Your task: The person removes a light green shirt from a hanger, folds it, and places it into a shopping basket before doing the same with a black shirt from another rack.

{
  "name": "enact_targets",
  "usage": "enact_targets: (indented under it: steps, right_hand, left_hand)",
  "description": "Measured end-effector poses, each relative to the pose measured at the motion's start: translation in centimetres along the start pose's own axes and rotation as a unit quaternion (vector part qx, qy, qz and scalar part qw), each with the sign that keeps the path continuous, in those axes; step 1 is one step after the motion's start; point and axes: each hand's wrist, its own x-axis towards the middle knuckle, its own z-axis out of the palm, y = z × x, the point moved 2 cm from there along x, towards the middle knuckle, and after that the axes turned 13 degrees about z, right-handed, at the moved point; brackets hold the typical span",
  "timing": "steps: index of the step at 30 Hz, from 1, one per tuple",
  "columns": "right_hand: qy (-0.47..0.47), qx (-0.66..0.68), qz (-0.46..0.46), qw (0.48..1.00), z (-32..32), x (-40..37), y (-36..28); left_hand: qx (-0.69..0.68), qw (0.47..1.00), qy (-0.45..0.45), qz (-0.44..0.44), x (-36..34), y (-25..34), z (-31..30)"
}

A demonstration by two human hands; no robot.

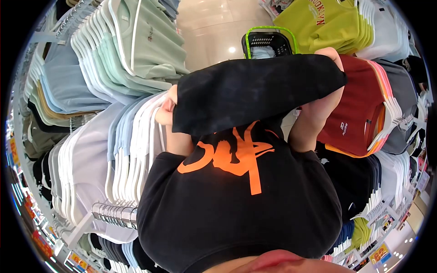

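Observation:
A black garment [255,88], folded into a wide band, is stretched between my two hands in front of my chest. My left hand [167,108] grips its left end, fingers curled at the edge. At the upper right corner my right hand [331,57] is closed on the cloth, its fingers partly hidden behind it. The garment's exact kind cannot be made out. Below it shows the black T-shirt [236,200] I wear, with an orange print.
Racks of light shirts on white hangers [132,173] stand close on my left. Maroon shirts [353,113] and yellow-green shirts [314,27] hang on the right. Ahead on the tiled floor [205,32] is a black shopping basket [278,41] with a green handle, holding pale cloth.

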Motion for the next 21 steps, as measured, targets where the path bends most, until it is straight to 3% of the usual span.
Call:
enact_targets:
  steps: [1, 7, 12, 16, 18, 21]
  right_hand:
    - [0.005, 0.014, 0.0, 1.0, -0.1, -0.2, 0.1]
    - [0.051, 0.024, -0.003, 0.998, -0.1, -1.2, -0.1]
    - [-0.004, 0.014, 0.026, 1.0, 0.0, -1.8, -0.4]
    - [0.009, 0.071, 0.019, 0.997, 0.5, -1.6, 0.0]
    - [0.06, 0.108, 0.049, 0.991, 1.4, -1.6, -0.1]
    - [0.101, -0.01, 0.004, 0.995, 1.3, -1.9, 0.2]
  left_hand:
    - [0.074, 0.993, 0.085, -0.047, -1.1, 0.7, 0.0]
    - [-0.025, 0.994, -0.103, -0.036, -0.5, 1.1, 0.2]
    - [-0.045, 0.984, -0.168, -0.05, -0.5, 1.9, -0.9]
    - [-0.057, 0.974, -0.205, -0.079, -0.1, 1.8, -1.4]
    - [-0.066, 0.965, -0.225, -0.116, 0.0, 1.0, -1.3]
    - [-0.077, 0.937, -0.221, -0.26, 0.8, -0.8, 2.2]
